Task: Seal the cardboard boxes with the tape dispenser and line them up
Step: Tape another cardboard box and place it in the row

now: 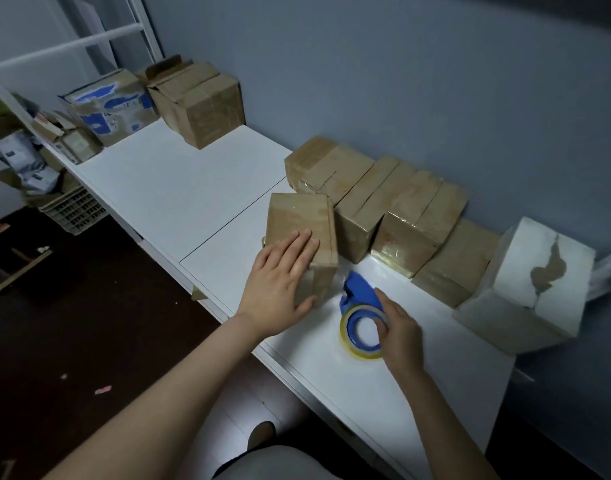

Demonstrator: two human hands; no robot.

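Box (pixel 300 220) held down, tape dispenser (pixel 361 327) gripped beside it.
The left hand (pixel 283 275) lies flat with straight fingers on the box, which stands on the table (pixel 193 188) just in front of the row of boxes (pixel 376 199). The right hand (pixel 402 329) curls round the dispenser's roll, low over the table. The palm only presses, so a hard pull of tape could slide or tip the box into the row, and the strip might crease or miss the seam.
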